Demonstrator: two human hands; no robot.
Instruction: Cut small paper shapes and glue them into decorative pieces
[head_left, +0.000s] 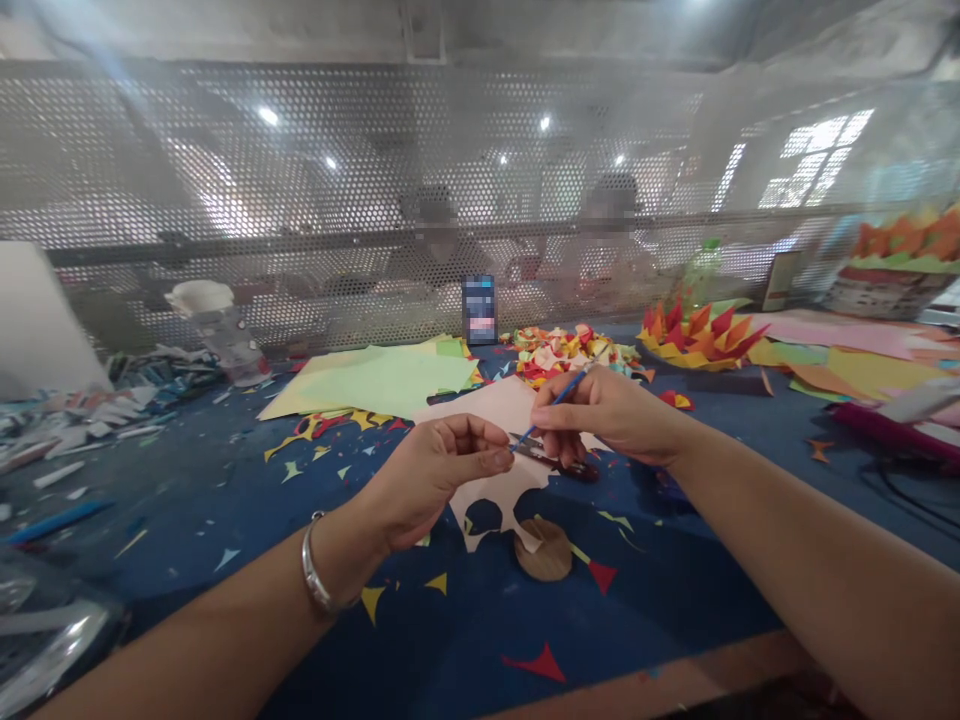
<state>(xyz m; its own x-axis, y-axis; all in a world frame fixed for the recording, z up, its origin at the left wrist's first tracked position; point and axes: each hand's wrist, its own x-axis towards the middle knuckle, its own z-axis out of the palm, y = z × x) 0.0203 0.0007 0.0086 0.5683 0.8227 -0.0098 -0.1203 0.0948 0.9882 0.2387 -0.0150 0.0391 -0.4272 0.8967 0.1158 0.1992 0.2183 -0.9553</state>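
My right hand [577,415] grips a thin blue stick [559,400], slanting down to the left like a pen. At its lower end the thumb and fingers of my left hand [439,470] are pinched together; whatever is between them is too small to make out. Beneath both hands lies a pale pink sheet of paper [487,490] with rounded pieces cut out of its near edge. A pair of scissors [577,468] rests on the sheet, partly hidden by my right hand. A round brown disc [547,555] lies just in front, slightly overlapped by the paper.
Pale green and yellow sheets [382,380] lie behind my hands, beside a heap of small coloured paper pieces [574,350]. A phone [480,310] stands against the perforated metal screen [337,230]. Folded red-orange paper points [701,335] sit right; a plastic bottle [225,330] stands left.
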